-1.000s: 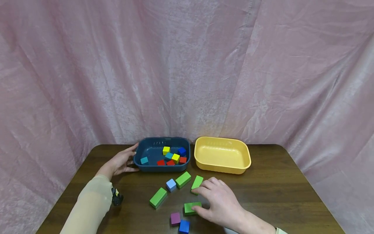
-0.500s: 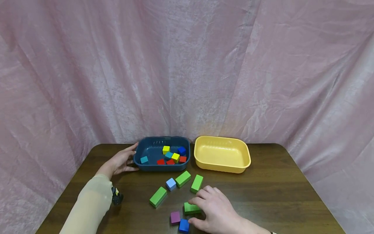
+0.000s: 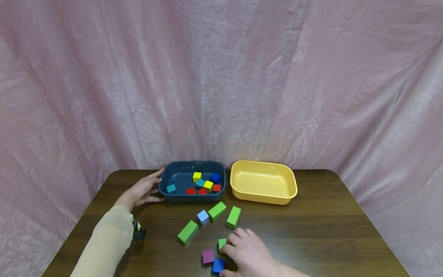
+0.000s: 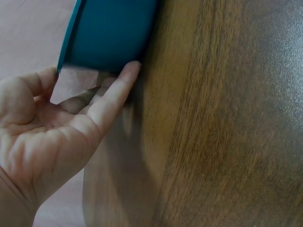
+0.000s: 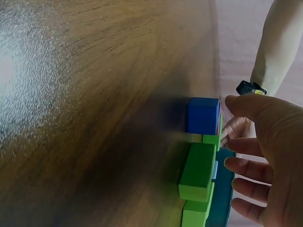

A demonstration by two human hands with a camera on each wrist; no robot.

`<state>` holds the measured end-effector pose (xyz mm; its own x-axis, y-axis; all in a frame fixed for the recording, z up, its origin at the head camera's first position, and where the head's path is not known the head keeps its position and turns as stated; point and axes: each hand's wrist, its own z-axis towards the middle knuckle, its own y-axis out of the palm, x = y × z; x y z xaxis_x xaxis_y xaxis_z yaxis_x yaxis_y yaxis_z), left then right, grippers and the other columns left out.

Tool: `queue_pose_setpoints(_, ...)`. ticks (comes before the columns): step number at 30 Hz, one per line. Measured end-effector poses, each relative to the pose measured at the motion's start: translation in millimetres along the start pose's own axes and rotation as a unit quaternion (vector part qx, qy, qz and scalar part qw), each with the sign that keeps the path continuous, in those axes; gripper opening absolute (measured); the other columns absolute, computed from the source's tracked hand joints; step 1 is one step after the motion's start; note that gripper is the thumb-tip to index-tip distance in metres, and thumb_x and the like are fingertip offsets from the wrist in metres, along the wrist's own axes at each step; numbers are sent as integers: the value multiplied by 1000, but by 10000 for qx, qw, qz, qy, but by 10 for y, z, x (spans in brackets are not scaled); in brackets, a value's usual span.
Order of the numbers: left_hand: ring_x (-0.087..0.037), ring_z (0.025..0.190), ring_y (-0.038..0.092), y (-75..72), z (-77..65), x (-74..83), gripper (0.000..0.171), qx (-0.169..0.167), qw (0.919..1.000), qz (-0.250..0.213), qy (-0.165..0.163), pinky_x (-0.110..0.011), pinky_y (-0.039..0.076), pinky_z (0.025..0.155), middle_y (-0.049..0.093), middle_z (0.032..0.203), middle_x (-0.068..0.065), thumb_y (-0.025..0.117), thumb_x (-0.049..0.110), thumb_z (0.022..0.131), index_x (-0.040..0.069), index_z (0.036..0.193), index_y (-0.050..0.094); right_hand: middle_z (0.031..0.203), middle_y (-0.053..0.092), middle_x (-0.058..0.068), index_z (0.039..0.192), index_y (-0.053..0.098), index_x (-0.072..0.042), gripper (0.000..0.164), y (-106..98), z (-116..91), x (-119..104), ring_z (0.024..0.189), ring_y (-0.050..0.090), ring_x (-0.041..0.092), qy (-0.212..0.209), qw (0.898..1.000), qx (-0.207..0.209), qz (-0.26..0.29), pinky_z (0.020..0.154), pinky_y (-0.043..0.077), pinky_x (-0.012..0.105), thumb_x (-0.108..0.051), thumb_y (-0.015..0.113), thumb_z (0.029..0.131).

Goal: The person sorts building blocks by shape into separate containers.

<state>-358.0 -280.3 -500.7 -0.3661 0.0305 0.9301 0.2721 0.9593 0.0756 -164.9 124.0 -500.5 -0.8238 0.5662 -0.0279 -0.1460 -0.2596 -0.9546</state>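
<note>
My left hand point(image 3: 143, 190) rests against the left end of the navy tray point(image 3: 194, 198); in the left wrist view its straight thumb touches the lower corner of the tray wall point(image 4: 113, 35), other fingertips at the rim. Over the near blocks is my right hand point(image 3: 247, 252), fingers bent loosely around nothing. Its thumb tip overlaps a blue cube point(image 3: 218, 266), and the fingers partly hide a green block point(image 3: 222, 243). The right wrist view shows a gap between the fingers and the blue cube point(image 5: 202, 116). A purple cube point(image 3: 208, 257) sits beside the blue one.
More green blocks point(image 3: 188, 232) and a light blue cube point(image 3: 203, 217) lie before the trays. Inside the navy tray are several yellow point(image 3: 208, 186), red point(image 3: 216, 188), teal point(image 3: 171, 189) and blue cubes point(image 3: 215, 178). A yellow tray point(image 3: 263, 198) stands right of it, before a pink curtain point(image 3: 221, 84).
My right hand has drawn back toward the near edge, from beside the upright green block to over the lower green block and blue cube. The left hand has stayed put.
</note>
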Motion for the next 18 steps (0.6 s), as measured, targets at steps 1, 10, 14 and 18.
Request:
queue_pose_setpoints(1, -48, 148, 26, 1, -2, 2, 63, -22, 10000, 10, 4, -64, 47, 99, 4, 169, -21, 32, 17, 112, 36, 165, 6, 99, 60, -12, 108, 76, -26, 47, 7, 4, -4, 95, 49, 10, -19, 10000, 4, -44, 79, 45, 28, -68, 66, 89)
queue_pose_setpoints(10, -48, 147, 26, 0, -3, 4, 62, -10, 10000, 4, 2, -63, 47, 99, 5, 169, -21, 32, 17, 112, 35, 165, 6, 94, 58, -10, 99, 75, -25, 45, 90, 29, -46, 91, 49, 11, -214, 9987, 55, -458, 72, 38, 24, -68, 68, 86)
queue_pose_setpoints(14, -48, 147, 27, -7, -4, -3, 62, 5, 10000, -14, -13, -63, 48, 99, 4, 169, -21, 32, 17, 112, 36, 165, 6, 95, 57, -11, 96, 74, -26, 44, 114, 44, -48, 90, 47, 10, -261, 9985, -46, -480, 71, 35, 23, -68, 66, 88)
queue_pose_setpoints(18, -48, 147, 27, 3, -12, 4, 62, -13, 10000, -19, 4, -63, 48, 99, 3, 169, -21, 32, 17, 112, 36, 165, 6, 96, 56, -10, 93, 73, -26, 43, 133, 44, -51, 89, 45, 10, -320, 9981, -51, -532, 70, 32, 22, -68, 64, 89)
